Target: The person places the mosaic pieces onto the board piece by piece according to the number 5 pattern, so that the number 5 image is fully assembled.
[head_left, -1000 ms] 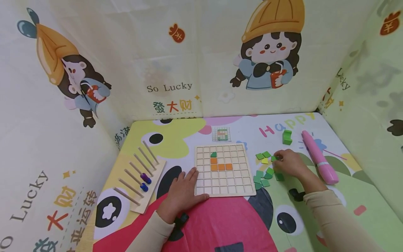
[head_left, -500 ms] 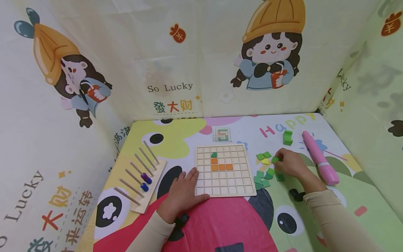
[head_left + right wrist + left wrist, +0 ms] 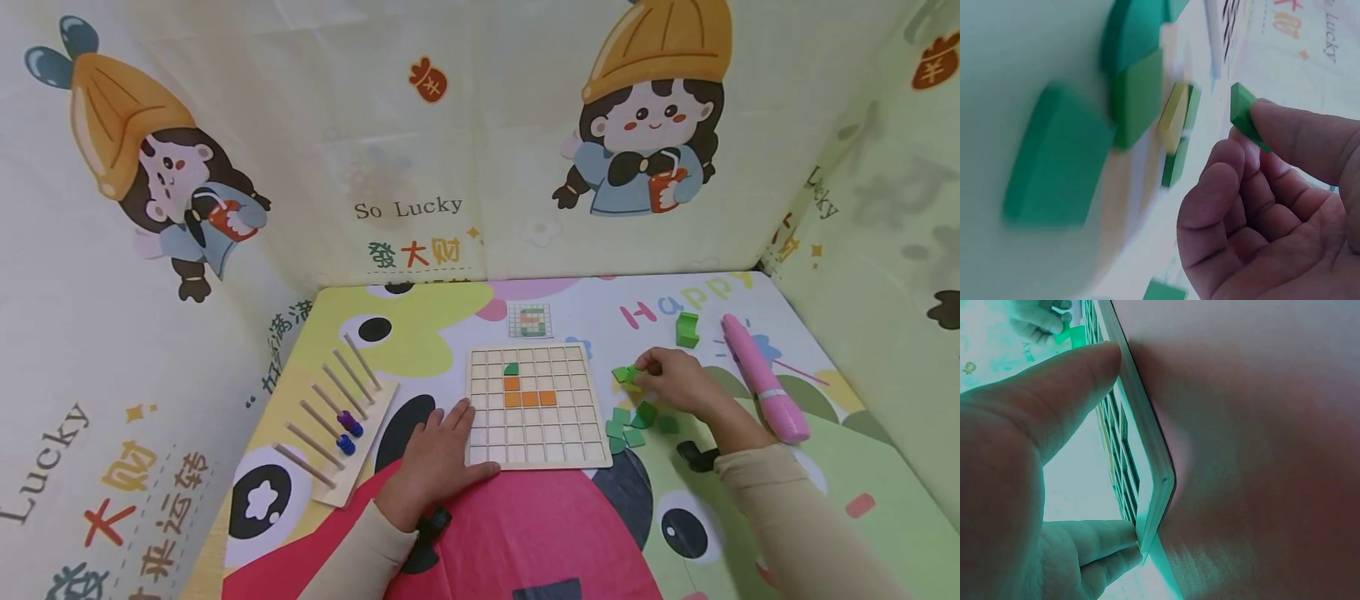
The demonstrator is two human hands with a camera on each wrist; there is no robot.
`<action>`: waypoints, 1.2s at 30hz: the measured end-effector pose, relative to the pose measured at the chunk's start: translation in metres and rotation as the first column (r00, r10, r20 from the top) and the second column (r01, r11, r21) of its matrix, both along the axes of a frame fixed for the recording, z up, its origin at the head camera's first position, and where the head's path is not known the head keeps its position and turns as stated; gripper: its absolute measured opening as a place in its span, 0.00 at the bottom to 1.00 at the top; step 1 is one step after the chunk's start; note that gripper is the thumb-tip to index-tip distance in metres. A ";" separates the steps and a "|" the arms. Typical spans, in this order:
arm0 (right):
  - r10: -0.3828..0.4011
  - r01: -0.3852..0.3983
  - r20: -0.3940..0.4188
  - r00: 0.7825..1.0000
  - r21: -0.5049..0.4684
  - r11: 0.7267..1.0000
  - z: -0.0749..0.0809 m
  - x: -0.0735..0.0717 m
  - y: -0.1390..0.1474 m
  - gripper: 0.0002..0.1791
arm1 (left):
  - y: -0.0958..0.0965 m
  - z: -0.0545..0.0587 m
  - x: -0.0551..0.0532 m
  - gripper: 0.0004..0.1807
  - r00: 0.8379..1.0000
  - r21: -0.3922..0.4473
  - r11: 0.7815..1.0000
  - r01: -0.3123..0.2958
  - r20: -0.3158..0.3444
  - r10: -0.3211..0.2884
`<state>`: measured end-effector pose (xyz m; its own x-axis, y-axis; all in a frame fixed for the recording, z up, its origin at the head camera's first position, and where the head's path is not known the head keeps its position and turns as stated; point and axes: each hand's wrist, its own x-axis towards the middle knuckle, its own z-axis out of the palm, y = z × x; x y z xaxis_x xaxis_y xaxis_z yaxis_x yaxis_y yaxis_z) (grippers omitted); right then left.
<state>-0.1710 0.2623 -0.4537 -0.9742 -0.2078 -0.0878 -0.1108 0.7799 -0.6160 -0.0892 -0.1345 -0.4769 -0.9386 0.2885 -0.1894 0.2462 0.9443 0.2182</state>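
My left hand [image 3: 437, 462] lies at the near left corner of a wooden grid board [image 3: 538, 435]. In the left wrist view, its thumb touches one edge and its straight fingers touch another. On the board sit a green quarter-round tile [image 3: 512, 369] and several orange square tiles [image 3: 529, 399]. My right hand [image 3: 675, 383] pinches a small green tile [image 3: 1245, 112] between thumb and fingertips, raised above the loose tiles. Several green tiles [image 3: 634, 437] lie right of the board. A yellow tile [image 3: 1175, 119], mostly hidden by the hand in the head view, lies among them.
A pegged wooden stand [image 3: 333, 492] with blue and purple beads stands at left. Behind the board lies a small pattern card [image 3: 529, 320]. A green notched block [image 3: 687, 330] and a pink pen-shaped object [image 3: 767, 379] lie at the right back. Printed cloth walls enclose the table.
My right hand has lifted the green tile from the pile and moved a little left with it. My left hand stays at the board's corner.
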 end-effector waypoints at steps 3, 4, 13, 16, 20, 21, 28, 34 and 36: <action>0.016 -0.015 0.015 1.000 -0.042 0.999 -0.001 -0.005 -0.013 0.11 | 0.000 0.000 0.000 0.58 1.000 -0.001 1.000 0.000 -0.006 0.000; 0.027 -0.026 0.017 0.999 -0.049 0.998 -0.002 -0.007 -0.018 0.11 | -0.001 -0.001 0.000 0.58 1.000 -0.003 1.000 0.000 -0.006 0.000; 0.111 -0.108 0.031 0.993 -0.078 0.991 -0.007 -0.026 -0.074 0.08 | -0.002 0.000 0.000 0.58 1.000 0.000 1.000 -0.006 -0.004 0.006; 0.134 -0.132 0.028 0.991 -0.075 0.988 -0.004 -0.034 -0.092 0.07 | -0.003 0.001 0.000 0.58 1.000 -0.003 1.000 -0.009 -0.005 0.009; 0.165 -0.163 0.028 0.986 -0.075 0.984 -0.003 -0.046 -0.111 0.06 | -0.005 0.002 0.000 0.57 1.000 -0.011 1.000 -0.009 -0.001 0.009; 0.174 -0.172 0.029 0.984 -0.079 0.982 -0.003 -0.049 -0.115 0.06 | -0.005 0.002 0.000 0.57 1.000 -0.010 1.000 -0.010 0.001 0.010; 0.222 -0.215 0.057 0.973 -0.106 0.971 -0.006 -0.062 -0.133 0.07 | -0.002 -0.001 -0.001 0.58 1.000 -0.005 1.000 -0.007 0.016 0.007; 0.240 -0.232 0.085 0.967 -0.098 0.968 -0.009 -0.066 -0.140 0.06 | 0.001 -0.002 -0.001 0.57 1.000 -0.012 1.000 -0.008 0.016 0.008; 0.250 -0.243 0.088 0.964 -0.090 0.966 -0.010 -0.066 -0.141 0.07 | 0.001 -0.002 -0.001 0.58 1.000 -0.013 1.000 -0.009 0.014 0.009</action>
<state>-0.2374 0.1209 -0.4638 -0.8795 -0.4503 -0.1539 -0.2299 0.6852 -0.6911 -0.0904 -0.1336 -0.4785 -0.9384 0.2772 -0.2061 0.2345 0.9494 0.2089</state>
